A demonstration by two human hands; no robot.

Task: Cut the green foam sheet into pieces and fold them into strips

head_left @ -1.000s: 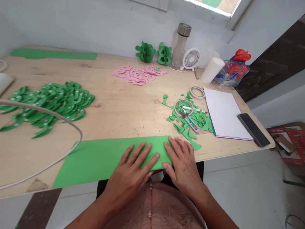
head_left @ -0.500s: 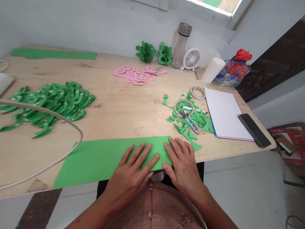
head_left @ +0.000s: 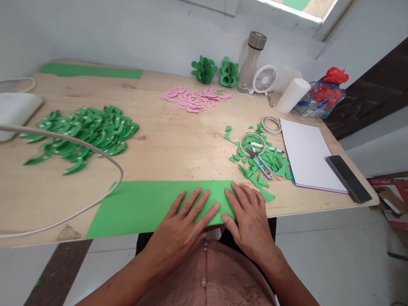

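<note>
The long green paper (head_left: 134, 207) runs left from the spread left hand (head_left: 182, 225), its right end under the spread right hand (head_left: 250, 216).

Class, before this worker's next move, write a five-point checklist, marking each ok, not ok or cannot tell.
1. Left hand spread on the green sheet: ok.
2. Right hand on the sheet's right end: ok.
3. Snips free of the green scraps: not ok, lying among them.
4. Cable off the sheet: cannot tell, it crosses the corner in view.
5. Phone apart from the sheet: ok.
</note>
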